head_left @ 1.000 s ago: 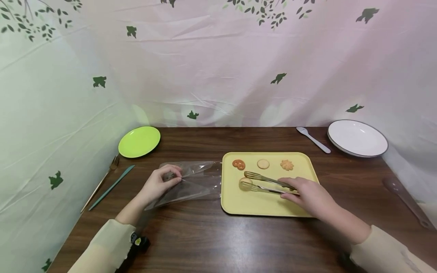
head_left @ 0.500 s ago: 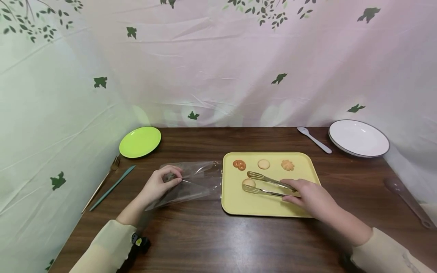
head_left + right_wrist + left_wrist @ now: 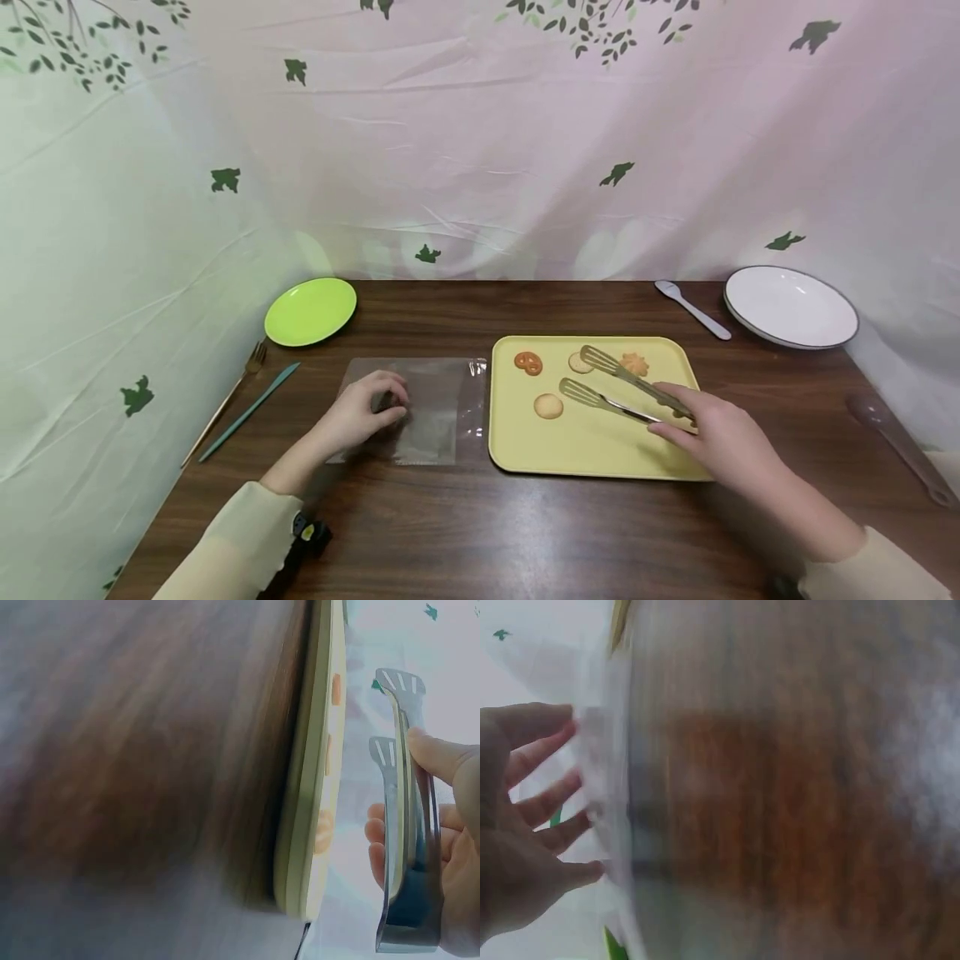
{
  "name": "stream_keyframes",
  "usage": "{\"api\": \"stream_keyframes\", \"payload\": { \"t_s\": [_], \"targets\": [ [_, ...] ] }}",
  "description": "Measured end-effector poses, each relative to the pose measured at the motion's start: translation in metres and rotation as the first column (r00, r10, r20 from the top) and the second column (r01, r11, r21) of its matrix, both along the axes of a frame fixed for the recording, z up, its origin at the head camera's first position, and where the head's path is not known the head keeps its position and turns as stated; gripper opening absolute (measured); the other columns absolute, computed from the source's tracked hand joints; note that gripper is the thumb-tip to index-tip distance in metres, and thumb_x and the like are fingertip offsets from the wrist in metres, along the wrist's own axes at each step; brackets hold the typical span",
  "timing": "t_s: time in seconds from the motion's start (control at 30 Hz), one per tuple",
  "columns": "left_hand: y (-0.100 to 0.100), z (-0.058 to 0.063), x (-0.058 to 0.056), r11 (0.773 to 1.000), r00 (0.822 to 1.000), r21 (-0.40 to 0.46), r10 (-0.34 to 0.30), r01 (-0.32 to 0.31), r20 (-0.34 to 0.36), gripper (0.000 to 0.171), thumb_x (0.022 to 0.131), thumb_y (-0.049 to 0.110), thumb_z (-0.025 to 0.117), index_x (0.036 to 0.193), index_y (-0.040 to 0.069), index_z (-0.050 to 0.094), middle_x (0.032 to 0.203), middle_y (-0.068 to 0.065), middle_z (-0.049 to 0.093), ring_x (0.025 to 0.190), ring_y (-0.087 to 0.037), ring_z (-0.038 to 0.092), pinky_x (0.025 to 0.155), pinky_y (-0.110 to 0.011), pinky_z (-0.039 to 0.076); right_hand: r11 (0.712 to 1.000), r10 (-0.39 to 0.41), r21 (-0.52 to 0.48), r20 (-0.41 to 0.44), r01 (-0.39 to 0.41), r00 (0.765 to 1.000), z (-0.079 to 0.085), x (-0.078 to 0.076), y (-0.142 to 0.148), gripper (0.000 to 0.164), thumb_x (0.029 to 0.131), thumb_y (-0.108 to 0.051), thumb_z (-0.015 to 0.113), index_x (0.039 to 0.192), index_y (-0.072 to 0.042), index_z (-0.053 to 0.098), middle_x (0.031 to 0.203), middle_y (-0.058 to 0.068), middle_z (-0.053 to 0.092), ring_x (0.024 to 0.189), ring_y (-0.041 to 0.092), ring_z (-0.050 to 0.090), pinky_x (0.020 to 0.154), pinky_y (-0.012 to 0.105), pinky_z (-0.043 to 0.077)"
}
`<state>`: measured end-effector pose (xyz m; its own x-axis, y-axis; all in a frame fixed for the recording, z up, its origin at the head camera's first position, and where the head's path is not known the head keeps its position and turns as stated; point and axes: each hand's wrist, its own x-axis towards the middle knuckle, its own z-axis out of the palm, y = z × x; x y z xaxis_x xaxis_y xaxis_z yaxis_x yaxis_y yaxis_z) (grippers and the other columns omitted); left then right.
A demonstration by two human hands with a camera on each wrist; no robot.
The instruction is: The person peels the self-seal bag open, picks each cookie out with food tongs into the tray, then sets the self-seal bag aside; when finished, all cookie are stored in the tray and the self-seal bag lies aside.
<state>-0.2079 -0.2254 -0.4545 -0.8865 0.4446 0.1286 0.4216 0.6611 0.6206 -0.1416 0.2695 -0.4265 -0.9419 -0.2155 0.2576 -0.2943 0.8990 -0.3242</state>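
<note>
A clear plastic bag lies flat on the table, left of the yellow tray. Over its left part is my left hand; the left wrist view shows fingers loosely bent, nothing between them and the thumb. My right hand grips metal tongs, whose slotted tips are apart with nothing between them, above the tray. On the tray lie a pretzel-shaped cookie, a round cookie, another round cookie partly behind a tong tip, and a flower-shaped cookie.
At the left are a green plate, a gold fork and a teal knife. White plates, a pale spoon and a brown spoon are at the right. A cloth wall stands behind the table.
My left hand has let go of the plastic bag, which now lies flat. The tongs have lifted off the front round cookie and moved right and back, leaving it on the tray.
</note>
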Motion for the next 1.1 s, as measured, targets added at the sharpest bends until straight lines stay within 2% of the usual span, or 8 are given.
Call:
{"api": "stream_keyframes", "payload": {
  "t_s": [0.1,0.2,0.27,0.33,0.43,0.6,0.87,1.1],
  "targets": [
    [0.003,0.001,0.003,0.987,0.999,-0.156,-0.049,0.047,-0.008,0.027,0.084,0.020,0.073,0.110,0.015,0.065,0.133,-0.012,0.052,0.118,-0.030,0.051,0.094,-0.050,0.043,0.998,-0.054,-0.016,0.000,0.054,0.999,0.002,0.005,0.008,0.060,0.079,-0.047,0.073,0.125,-0.011,0.059,0.084,0.009,0.068,0.069,0.022,0.060,0.058,0.042,0.046],
    [0.006,0.001,0.005,0.956,0.997,-0.282,-0.078,0.076,0.004,0.045,0.084,0.027,0.073,0.125,0.014,0.058,0.143,-0.015,0.043,0.129,-0.035,0.043,0.100,-0.058,0.035,0.994,-0.109,-0.028,0.002,0.109,0.994,0.005,0.010,0.017,0.062,0.078,-0.051,0.072,0.125,-0.012,0.059,0.075,0.004,0.063,0.064,0.019,0.051,0.057,0.037,0.040],
    [0.007,0.001,0.005,0.941,0.997,-0.329,-0.080,0.077,0.004,0.052,0.085,0.030,0.072,0.131,0.015,0.054,0.146,-0.015,0.039,0.133,-0.036,0.038,0.102,-0.064,0.029,0.989,-0.139,-0.040,0.009,0.139,0.990,0.007,0.013,0.023,0.063,0.078,-0.051,0.073,0.124,-0.011,0.059,0.079,0.009,0.065,0.065,0.021,0.052,0.057,0.038,0.039],
    [0.008,0.001,0.004,0.934,0.997,-0.351,-0.072,0.070,0.005,0.054,0.085,0.031,0.071,0.133,0.016,0.052,0.147,-0.014,0.038,0.134,-0.036,0.036,0.101,-0.068,0.026,0.984,-0.170,-0.044,0.002,0.170,0.985,0.008,0.016,0.030,0.062,0.077,-0.050,0.073,0.122,-0.009,0.059,0.090,0.012,0.068,0.070,0.025,0.057,0.058,0.040,0.041],
    [0.008,0.002,0.002,0.926,0.998,-0.373,-0.062,0.060,0.007,0.054,0.085,0.033,0.071,0.133,0.017,0.051,0.147,-0.014,0.037,0.135,-0.035,0.035,0.100,-0.071,0.024,0.973,-0.224,-0.060,0.015,0.224,0.975,0.008,0.020,0.041,0.062,0.078,-0.048,0.073,0.122,-0.008,0.057,0.096,0.018,0.067,0.073,0.031,0.060,0.056,0.041,0.040],
    [0.006,0.005,0.001,0.919,0.999,-0.390,-0.045,0.049,0.019,0.055,0.085,0.034,0.070,0.134,0.018,0.051,0.147,-0.013,0.037,0.137,-0.036,0.032,0.099,-0.071,0.023,0.943,-0.324,-0.071,0.038,0.326,0.945,0.006,0.025,0.063,0.067,0.079,-0.049,0.071,0.125,-0.004,0.053,0.094,0.022,0.066,0.076,0.040,0.061,0.055,0.047,0.040],
    [0.006,0.009,0.001,0.923,0.998,-0.380,-0.061,0.067,0.029,0.055,0.086,0.033,0.070,0.135,0.018,0.050,0.148,-0.014,0.036,0.137,-0.036,0.032,0.100,-0.070,0.023,0.898,-0.434,-0.064,0.046,0.436,0.900,-0.008,0.028,0.104,0.072,0.080,-0.045,0.071,0.124,0.008,0.049,0.098,0.032,0.058,0.080,0.047,0.055,0.058,0.050,0.038],
    [0.006,0.007,0.001,0.916,0.996,-0.392,-0.062,0.083,0.068,0.056,0.087,0.033,0.068,0.137,0.017,0.047,0.149,-0.015,0.033,0.139,-0.042,0.024,0.101,-0.069,0.023,0.883,-0.467,-0.030,0.065,0.469,0.882,-0.018,0.025,0.125,0.077,0.083,-0.042,0.068,0.120,0.021,0.044,0.108,0.042,0.043,0.098,0.056,0.042,0.074,0.063,0.035]
  ]
}}
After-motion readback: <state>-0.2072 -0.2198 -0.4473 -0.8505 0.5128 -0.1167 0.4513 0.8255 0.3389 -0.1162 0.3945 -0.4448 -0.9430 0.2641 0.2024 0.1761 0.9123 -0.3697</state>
